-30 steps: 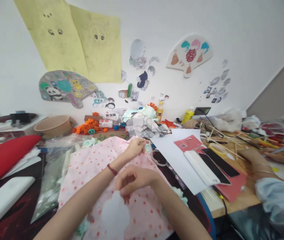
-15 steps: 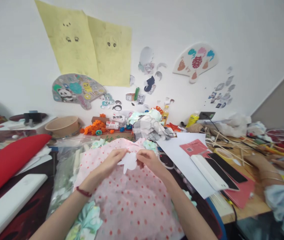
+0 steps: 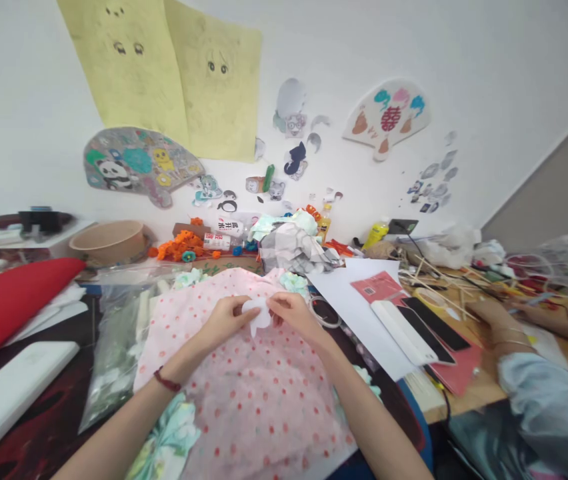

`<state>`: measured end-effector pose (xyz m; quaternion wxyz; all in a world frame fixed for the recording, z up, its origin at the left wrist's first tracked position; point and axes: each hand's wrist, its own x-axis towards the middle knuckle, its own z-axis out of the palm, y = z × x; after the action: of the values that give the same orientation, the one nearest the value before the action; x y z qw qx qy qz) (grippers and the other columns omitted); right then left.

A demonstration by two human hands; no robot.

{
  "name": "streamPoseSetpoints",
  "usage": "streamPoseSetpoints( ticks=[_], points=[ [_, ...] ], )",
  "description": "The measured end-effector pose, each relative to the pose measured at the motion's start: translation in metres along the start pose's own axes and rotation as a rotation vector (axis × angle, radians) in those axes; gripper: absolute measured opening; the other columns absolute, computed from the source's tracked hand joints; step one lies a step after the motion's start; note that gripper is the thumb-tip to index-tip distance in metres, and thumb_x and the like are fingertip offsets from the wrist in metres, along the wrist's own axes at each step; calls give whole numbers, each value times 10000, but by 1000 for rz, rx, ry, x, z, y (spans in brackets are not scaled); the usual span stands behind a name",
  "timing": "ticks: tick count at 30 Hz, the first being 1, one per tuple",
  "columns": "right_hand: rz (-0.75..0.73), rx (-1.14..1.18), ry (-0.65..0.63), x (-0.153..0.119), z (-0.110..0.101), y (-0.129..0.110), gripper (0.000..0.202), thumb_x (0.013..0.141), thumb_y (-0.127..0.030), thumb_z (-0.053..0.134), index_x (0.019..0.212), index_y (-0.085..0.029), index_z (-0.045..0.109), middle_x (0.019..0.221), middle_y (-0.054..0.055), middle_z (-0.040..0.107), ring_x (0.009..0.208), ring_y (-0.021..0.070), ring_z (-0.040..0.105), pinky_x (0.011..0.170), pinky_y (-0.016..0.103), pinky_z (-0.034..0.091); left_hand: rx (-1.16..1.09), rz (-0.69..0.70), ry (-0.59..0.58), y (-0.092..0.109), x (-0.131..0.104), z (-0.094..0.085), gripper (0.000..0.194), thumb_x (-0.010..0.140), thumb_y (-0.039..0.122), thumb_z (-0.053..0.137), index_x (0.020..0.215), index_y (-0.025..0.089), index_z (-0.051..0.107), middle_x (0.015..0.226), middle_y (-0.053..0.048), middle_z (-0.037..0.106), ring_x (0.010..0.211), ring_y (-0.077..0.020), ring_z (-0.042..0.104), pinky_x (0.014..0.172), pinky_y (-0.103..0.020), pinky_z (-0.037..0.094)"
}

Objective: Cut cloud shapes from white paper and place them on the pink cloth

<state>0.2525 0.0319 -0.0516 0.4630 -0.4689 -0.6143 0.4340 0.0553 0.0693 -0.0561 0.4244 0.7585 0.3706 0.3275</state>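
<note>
A small white paper cutout (image 3: pixel 259 316) is pinched between both hands, above a pink cloth with red dots (image 3: pixel 264 400). My left hand (image 3: pixel 225 320) grips its left side, thumb and fingers closed. On the other edge, my right hand (image 3: pixel 291 313) has its fingertips pressed together. The exact outline of the cutout is partly covered by fingers. Pale green floral fabric (image 3: pixel 177 433) shows at the lower left of the cloth.
To the left lie a clear plastic bag (image 3: pixel 114 347), a white box (image 3: pixel 19 393) and a red padded piece (image 3: pixel 19 307). White paper (image 3: pixel 364 327), a red sheet and phone-like slabs lie right. Another person's hand and sleeve (image 3: pixel 539 380) are at the far right.
The view has shifted slightly, so the surroundings sit further left. My left hand has changed its hold on the cutout, which is now turned and shows less of its shape.
</note>
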Motion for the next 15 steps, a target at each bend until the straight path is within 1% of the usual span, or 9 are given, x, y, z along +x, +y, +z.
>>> streamPoseSetpoints(
  ticks=[4,7,10,15],
  points=[
    [12,-3,20,1,-1,2,327,796,-472,671,701,-160,643,578,-16,592,482,115,560,483,229,455,27,32,-30,-4,1,2,415,856,522,571,699,141,617,612,18,541,581,-121,444,538,-227,323],
    [5,-9,43,1,-1,6,314,778,-465,685,699,-163,652,585,-12,605,479,115,559,485,231,458,42,37,-25,-6,2,3,429,870,522,547,673,144,594,584,21,519,560,-117,432,523,-228,308],
    [-7,-13,67,2,-2,9,313,774,-467,687,700,-164,662,598,-4,618,477,114,555,474,229,449,54,36,-16,-9,3,4,442,875,531,528,676,142,597,583,17,525,552,-114,435,521,-227,306],
    [-17,-28,89,3,-3,8,292,793,-441,678,695,-167,662,561,-11,597,465,112,532,470,226,443,65,28,-24,-13,3,3,510,907,562,447,646,145,583,592,-4,566,564,-122,493,545,-227,362]
  ],
)
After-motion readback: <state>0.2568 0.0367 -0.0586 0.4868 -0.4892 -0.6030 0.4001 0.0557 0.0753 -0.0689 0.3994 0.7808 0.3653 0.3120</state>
